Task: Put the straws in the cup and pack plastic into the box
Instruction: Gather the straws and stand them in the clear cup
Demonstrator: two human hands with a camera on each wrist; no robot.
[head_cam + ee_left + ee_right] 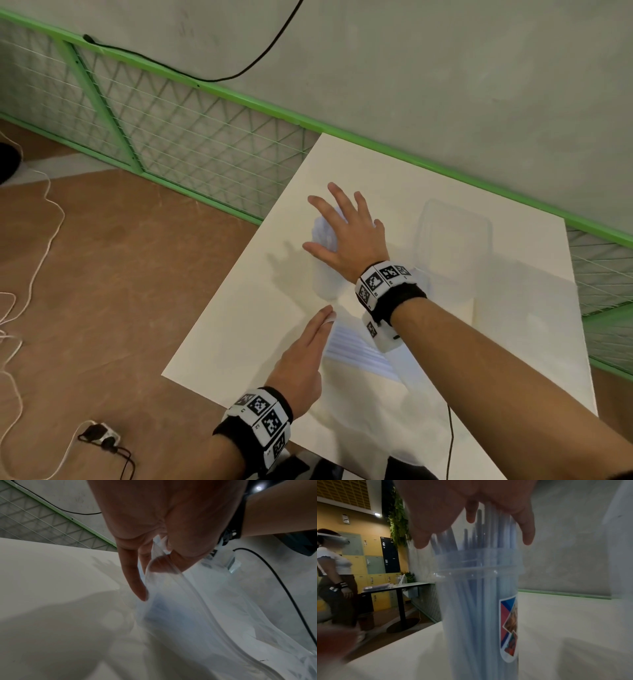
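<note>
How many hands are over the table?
2. The right hand is spread above the cup of straws; the left hand pinches the plastic bag nearer the camera.

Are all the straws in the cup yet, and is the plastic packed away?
Straws stand in the cup, under the open right hand. The left hand pinches the plastic bag, which seems to hold some still. The clear box looks empty, so packing remains.

white table (394,164), green mesh fence (171,113)

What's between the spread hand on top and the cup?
The straws: their tops stand above the cup, under the right hand. The right wrist view shows it.
</note>
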